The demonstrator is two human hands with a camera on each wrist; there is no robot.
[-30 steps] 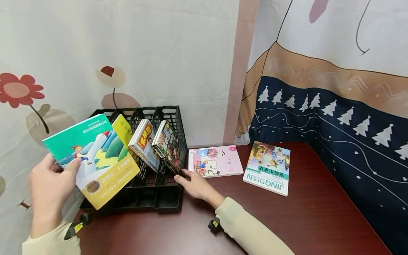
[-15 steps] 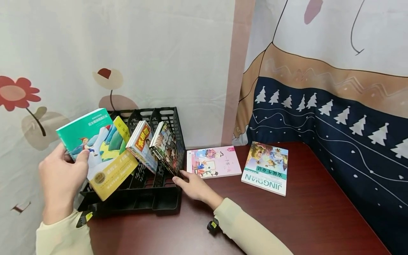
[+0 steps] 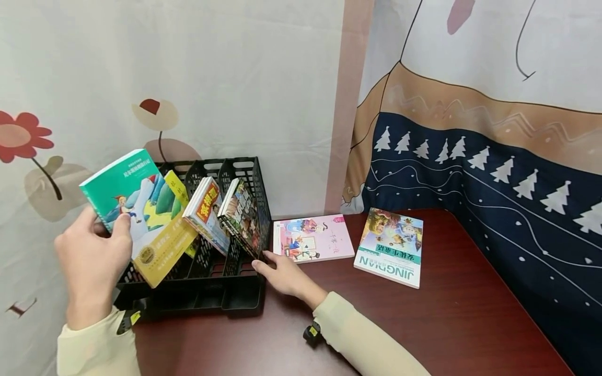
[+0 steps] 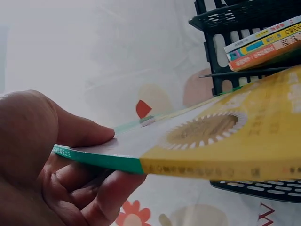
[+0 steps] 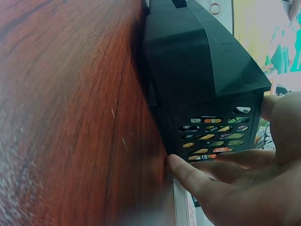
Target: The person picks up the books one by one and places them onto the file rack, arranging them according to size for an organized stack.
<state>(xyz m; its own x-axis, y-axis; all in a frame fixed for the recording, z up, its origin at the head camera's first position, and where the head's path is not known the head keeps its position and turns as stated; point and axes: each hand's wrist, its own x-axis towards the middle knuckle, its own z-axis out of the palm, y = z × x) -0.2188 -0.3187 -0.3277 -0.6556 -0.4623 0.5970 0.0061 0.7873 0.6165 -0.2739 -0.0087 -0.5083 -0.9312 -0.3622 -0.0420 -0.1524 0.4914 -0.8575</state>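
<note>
My left hand (image 3: 96, 261) pinches a green and yellow picture-covered book (image 3: 162, 230) by its left edge, thumb on the front cover and fingers behind. The book is tilted, in front of or over the left part of a black book rack (image 3: 197, 284); whether its lower end is inside a slot I cannot tell. In the left wrist view the book's spine (image 4: 94, 160) faces the camera. My right hand (image 3: 291, 277) grips the rack's right side wall (image 5: 211, 136), thumb inside and fingers outside. Several books (image 3: 204, 214) lean inside the rack, beside a yellow book (image 3: 176, 188).
A pink book (image 3: 329, 237) lies flat on the red-brown table (image 3: 451, 313), right of the rack. Farther right lies a book with a teal band (image 3: 390, 248). A printed curtain (image 3: 263, 78) hangs behind the table.
My left hand has carried the green and yellow book rightward and up, closer over the rack. My right hand stays at the rack's right side. The view has shifted slightly.
</note>
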